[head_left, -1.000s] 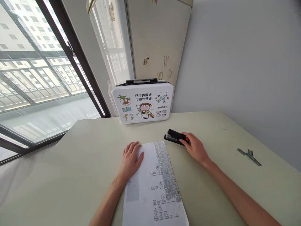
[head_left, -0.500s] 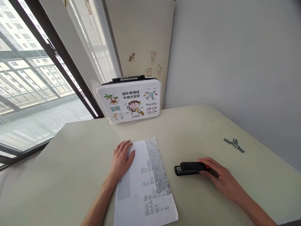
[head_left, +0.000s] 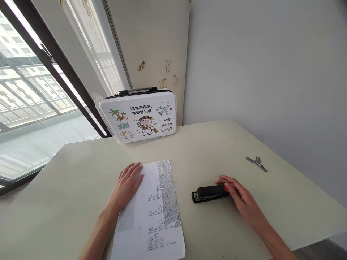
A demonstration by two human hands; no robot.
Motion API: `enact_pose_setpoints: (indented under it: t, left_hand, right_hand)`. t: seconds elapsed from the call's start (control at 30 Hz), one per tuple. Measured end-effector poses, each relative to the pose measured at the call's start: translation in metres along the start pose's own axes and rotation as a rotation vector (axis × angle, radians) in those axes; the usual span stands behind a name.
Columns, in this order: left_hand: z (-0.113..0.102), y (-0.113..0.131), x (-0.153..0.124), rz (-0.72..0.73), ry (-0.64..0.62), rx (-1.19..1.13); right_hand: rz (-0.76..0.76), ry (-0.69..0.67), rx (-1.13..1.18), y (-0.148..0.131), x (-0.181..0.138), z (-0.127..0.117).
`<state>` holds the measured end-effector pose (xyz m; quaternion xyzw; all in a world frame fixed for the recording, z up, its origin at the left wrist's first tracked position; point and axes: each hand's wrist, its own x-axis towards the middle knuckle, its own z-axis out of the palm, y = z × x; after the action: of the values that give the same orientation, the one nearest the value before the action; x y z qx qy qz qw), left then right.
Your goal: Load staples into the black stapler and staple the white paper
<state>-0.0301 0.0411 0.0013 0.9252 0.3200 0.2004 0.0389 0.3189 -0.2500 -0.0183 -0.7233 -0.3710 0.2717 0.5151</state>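
Note:
My left hand (head_left: pixel 126 189) lies flat with its fingers stretched out on the left edge of a stack of printed paper (head_left: pixel 151 213). The paper has text and a grey patterned strip along its right side. To the right of it, a black stapler (head_left: pixel 210 192) rests on the table, its front end pointing left toward the paper. My right hand (head_left: pixel 241 196) grips the stapler's rear end, thumb at the red part and fingers behind it.
Small grey strips of staples (head_left: pixel 257 163) lie to the right on the pale table (head_left: pixel 211 151). A white cartoon-printed case (head_left: pixel 141 119) in clear plastic stands at the back. A wall (head_left: pixel 257 72) borders the right, and a window (head_left: pixel 32 79) is at the left.
The view has turned a little to the right. My right hand has shifted back along the stapler, with its thumb now at the red part. My left hand stays on the paper.

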Motion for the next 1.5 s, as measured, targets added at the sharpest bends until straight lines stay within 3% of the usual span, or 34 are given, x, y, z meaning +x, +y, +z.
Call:
enact_pose_setpoints:
  t: [0.13, 0.4, 0.57, 0.77, 1.23, 1.33, 1.5]
  left_hand:
    - [-0.007, 0.026, 0.008, 0.072, 0.03, -0.013]
    - [0.0, 0.141, 0.031, 0.303, -0.175, -0.315]
    - [0.017, 0.169, 0.033, 0.296, -0.195, -0.407]
    - [0.032, 0.171, 0.022, 0.282, -0.149, -0.421]
    - [0.015, 0.133, -0.003, 0.244, -0.08, -0.369]
    - [0.011, 0.124, -0.01, 0.234, -0.114, -0.348]
    - [0.001, 0.1, -0.022, 0.259, -0.157, -0.313]
  right_hand:
    - [-0.005, -0.011, 0.04, 0.0, 0.004, 0.001]
    - [-0.005, -0.017, -0.026, -0.001, 0.001, 0.001]
    - [-0.024, -0.007, -0.059, -0.001, 0.001, 0.003]
    - [-0.046, -0.002, -0.117, -0.002, 0.001, 0.004]
    - [0.001, -0.018, -0.086, -0.003, -0.001, 0.005]
    - [-0.014, 0.098, -0.118, 0.0, 0.003, -0.005]
    - [-0.065, 0.542, -0.525, 0.041, 0.033, -0.065]
